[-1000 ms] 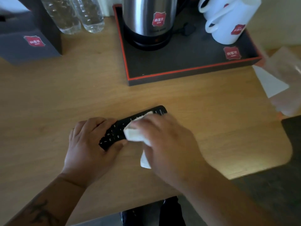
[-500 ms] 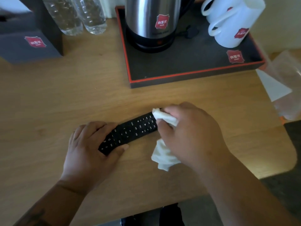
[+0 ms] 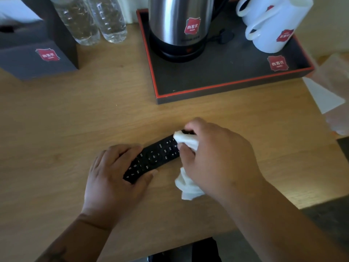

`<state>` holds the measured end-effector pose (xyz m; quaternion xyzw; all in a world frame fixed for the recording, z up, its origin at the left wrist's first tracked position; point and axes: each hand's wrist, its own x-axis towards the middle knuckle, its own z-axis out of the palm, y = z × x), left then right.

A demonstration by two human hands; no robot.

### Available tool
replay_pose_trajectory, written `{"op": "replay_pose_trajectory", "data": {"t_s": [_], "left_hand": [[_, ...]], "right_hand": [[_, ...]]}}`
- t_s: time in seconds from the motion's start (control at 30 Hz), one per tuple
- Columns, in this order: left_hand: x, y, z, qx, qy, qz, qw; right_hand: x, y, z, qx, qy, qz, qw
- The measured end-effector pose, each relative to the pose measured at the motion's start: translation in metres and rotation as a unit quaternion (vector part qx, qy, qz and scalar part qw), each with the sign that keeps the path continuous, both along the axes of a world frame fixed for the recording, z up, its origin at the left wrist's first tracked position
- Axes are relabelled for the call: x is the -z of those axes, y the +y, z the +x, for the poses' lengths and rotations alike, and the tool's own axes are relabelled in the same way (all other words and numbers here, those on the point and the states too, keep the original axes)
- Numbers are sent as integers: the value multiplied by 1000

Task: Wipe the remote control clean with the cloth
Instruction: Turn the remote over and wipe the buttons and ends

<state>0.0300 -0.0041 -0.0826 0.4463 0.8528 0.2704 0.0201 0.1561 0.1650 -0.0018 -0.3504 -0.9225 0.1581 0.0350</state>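
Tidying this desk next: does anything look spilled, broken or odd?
Nothing stands out. The left hand holds the remote flat on the desk while the right hand wipes it with the cloth. Kettle and mugs stand upright in the tray.

Single head-worn view, wide-angle, forward and steeply down onto a wooden table (image 3: 75, 118); close over the hands

two hands (image 3: 113, 178), one remote (image 3: 153, 157), one cloth (image 3: 187, 188), two bottles (image 3: 81, 19), two mugs (image 3: 272, 25), one kettle (image 3: 179, 21).

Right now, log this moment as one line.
left hand: holds remote control near end | right hand: presses cloth on far end | remote flat on table
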Motion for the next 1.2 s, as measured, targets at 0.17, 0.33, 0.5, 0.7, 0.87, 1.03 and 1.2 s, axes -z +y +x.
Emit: {"op": "replay_pose_trajectory", "data": {"t_s": [0.17,0.33,0.5,0.7,0.87,1.03,1.2], "left_hand": [[2,0,0,3,8,2,1000],[2,-1,0,7,4,-4,1000],[1,-1,0,2,7,2,1000],[2,-1,1,0,18,3,1000],[2,-1,0,6,12,-5,1000],[1,-1,1,3,8,-3,1000],[3,-2,0,3,14,-7,1000]], "right_hand": [[8,-4,-20,28,24,-19,999],[9,-3,-3,36,-27,-43,998],[6,-1,17,50,-72,-100,991],[0,10,-12,51,-16,-29,998],[4,5,-3,30,-65,-39,997],[-5,13,0,37,-84,-70,993],[-6,6,-19,30,-31,-48,998]]}}
